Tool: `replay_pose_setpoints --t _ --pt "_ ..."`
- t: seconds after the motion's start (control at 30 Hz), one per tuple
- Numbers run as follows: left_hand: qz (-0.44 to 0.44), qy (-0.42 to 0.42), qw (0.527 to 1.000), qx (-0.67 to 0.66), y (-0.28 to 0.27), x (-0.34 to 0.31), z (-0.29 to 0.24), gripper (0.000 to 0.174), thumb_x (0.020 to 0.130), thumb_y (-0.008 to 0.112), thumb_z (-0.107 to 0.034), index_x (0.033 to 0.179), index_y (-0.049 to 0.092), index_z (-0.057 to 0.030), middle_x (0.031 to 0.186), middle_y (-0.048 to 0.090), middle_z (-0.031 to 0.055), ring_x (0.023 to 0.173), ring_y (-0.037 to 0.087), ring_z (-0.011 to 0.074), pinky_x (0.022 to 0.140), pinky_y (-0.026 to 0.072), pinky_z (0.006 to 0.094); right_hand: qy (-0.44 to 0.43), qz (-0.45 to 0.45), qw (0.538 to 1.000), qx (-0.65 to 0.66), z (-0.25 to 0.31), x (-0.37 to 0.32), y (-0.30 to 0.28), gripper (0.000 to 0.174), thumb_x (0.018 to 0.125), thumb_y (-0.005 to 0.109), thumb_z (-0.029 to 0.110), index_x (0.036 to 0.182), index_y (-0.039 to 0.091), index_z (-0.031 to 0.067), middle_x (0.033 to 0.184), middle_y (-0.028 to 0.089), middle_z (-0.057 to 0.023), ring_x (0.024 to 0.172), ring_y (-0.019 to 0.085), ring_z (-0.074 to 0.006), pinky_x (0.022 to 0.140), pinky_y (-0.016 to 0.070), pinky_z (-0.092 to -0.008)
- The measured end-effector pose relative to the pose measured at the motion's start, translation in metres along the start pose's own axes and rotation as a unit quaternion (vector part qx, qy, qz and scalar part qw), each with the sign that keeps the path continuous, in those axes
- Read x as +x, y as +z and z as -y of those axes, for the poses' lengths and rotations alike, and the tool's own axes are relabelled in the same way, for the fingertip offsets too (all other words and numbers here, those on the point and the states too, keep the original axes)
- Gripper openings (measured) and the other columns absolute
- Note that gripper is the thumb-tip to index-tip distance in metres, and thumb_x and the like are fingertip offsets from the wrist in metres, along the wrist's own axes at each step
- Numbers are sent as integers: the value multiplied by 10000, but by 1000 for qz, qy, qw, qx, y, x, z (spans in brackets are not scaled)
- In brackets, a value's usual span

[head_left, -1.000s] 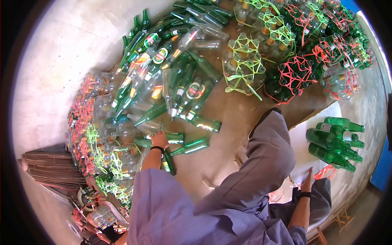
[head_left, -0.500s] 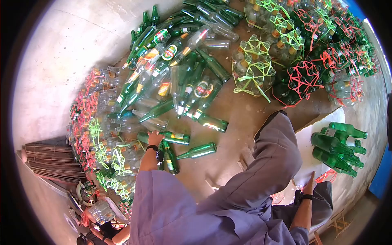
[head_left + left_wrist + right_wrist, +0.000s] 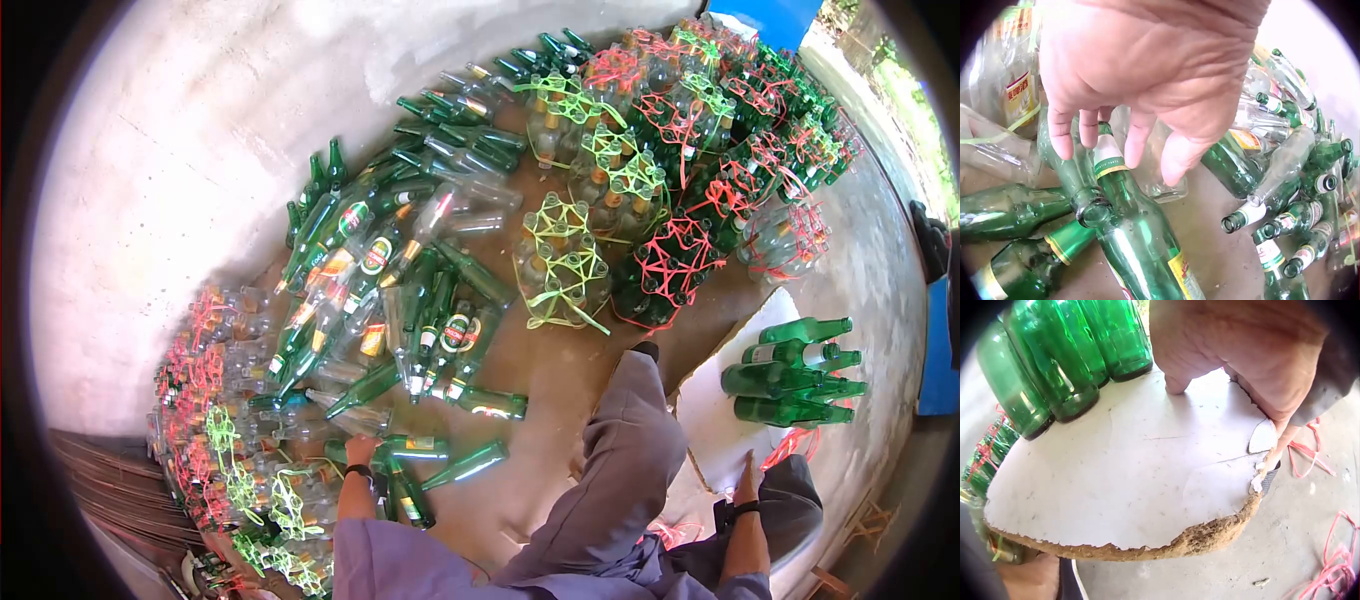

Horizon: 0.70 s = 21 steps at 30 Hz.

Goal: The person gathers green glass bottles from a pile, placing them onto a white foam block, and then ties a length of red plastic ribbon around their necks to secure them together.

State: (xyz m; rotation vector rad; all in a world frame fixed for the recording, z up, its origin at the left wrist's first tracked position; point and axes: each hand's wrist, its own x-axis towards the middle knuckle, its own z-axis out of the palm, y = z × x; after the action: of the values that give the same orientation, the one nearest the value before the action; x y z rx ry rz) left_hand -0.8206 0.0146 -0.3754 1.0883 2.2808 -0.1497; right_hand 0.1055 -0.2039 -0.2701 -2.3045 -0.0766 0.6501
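My left hand [image 3: 362, 448] is down among green glass bottles lying on the floor. In the left wrist view its fingers hang nearly straight around the neck of a green beer bottle [image 3: 1142, 228], the thumb apart from the glass. A clear-necked bottle [image 3: 1069, 165] crosses beside that neck. My right hand [image 3: 745, 482] grips the edge of a white board [image 3: 715, 415], one digit on top and others under the side. Several green bottles [image 3: 780, 380] lie stacked on this board, bases toward me in the right wrist view.
Loose bottles [image 3: 375, 260] pile against the wall. Bundles tied with yellow-green string [image 3: 560, 270] and red string [image 3: 680, 255] stand beyond my legs, and more tied bundles [image 3: 200, 370] line the left. Red string [image 3: 1335, 569] lies on the floor near the board.
The head view has tilted, so the bottles appear lower and an outdoor strip shows at upper right. My left hand stays by the same bottles, fingers less visible; my right hand keeps its place.
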Motion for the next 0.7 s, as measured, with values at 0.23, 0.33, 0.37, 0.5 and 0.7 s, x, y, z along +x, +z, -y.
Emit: replay_pose_setpoints --t 0.23,0.33,0.37,0.5,0.7 --pt "-177 193 964 55 6 -29 1 152 720 728 -238 794 753 -108 866 707 168 803 682 396 713 528 513 -9 -16 1000 20 5 -8 7 845 914 689 523 1352 485 -170 1326 579 -263 1147 555 -324 1002 442 -402" --pt "-216 47 969 -112 -7 -71 -37 140 716 707 -200 801 751 -98 869 706 175 817 683 389 729 529 521 -18 -47 999 5 -2 -1 12 860 907 699 523 1352 473 -178 1326 580 -256 1134 563 -314 995 449 -390" --pt "-230 35 965 -118 -9 -76 -42 138 717 705 -203 791 748 -95 860 702 186 814 676 399 729 529 520 -12 -69 998 -3 -4 1 13 864 904 705 521 1344 473 -185 1321 583 -254 1122 569 -308 987 454 -384" --pt "-262 74 958 -85 -18 -119 -74 192 740 724 -177 897 732 -68 942 662 210 894 651 414 791 523 508 2 -47 999 0 -6 3 13 948 857 722 577 1372 435 -165 1352 545 -240 1140 557 -317 971 465 -421" --pt "-250 187 949 -43 -38 -191 -146 246 748 749 -138 964 691 -35 1014 623 191 958 620 397 863 505 477 -16 -53 998 2 -7 3 15 890 858 699 594 1255 535 -186 1218 615 -257 1029 576 -313 906 471 -431"
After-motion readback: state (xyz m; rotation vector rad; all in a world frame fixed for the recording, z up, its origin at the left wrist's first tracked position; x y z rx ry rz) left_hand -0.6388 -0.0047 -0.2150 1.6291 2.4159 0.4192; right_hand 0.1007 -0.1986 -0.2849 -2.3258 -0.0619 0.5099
